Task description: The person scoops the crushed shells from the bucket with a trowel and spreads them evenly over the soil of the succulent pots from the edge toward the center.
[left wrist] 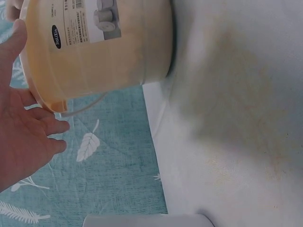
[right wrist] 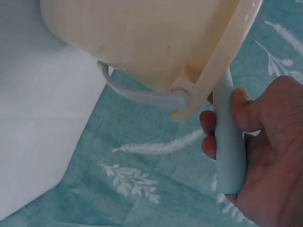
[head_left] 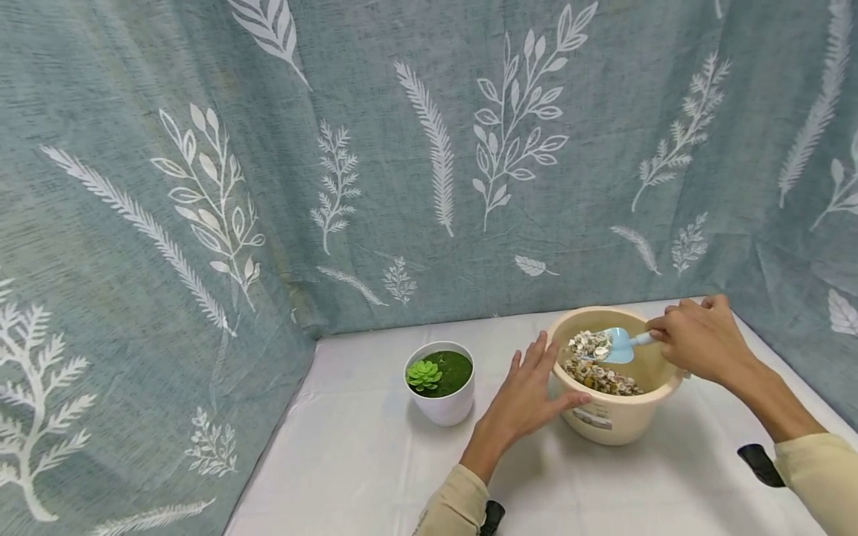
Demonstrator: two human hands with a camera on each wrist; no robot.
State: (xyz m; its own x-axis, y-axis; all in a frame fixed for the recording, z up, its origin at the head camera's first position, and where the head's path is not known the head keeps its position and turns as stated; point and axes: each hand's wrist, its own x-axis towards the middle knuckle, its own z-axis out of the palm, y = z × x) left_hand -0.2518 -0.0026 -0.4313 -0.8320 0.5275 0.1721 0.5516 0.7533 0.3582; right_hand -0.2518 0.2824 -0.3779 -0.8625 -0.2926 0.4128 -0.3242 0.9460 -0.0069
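A cream plastic bucket stands on the table, with small mixed stones or shell bits in its bottom. My right hand grips the handle of a light-blue scoop over the bucket's right rim. The scoop's blade is inside the bucket opening and carries a heap of pale bits. On the bucket's left side, my left hand rests at the rim with fingers spread and extended, the thumb along the front. The left wrist view shows the bucket's printed label beside that thumb.
Left of my left hand stands a white pot with a green succulent on a dark green mossy top. A grey handle hangs at the bucket's side. A blue-green leaf-patterned cloth closes off the back and sides of the white-covered table.
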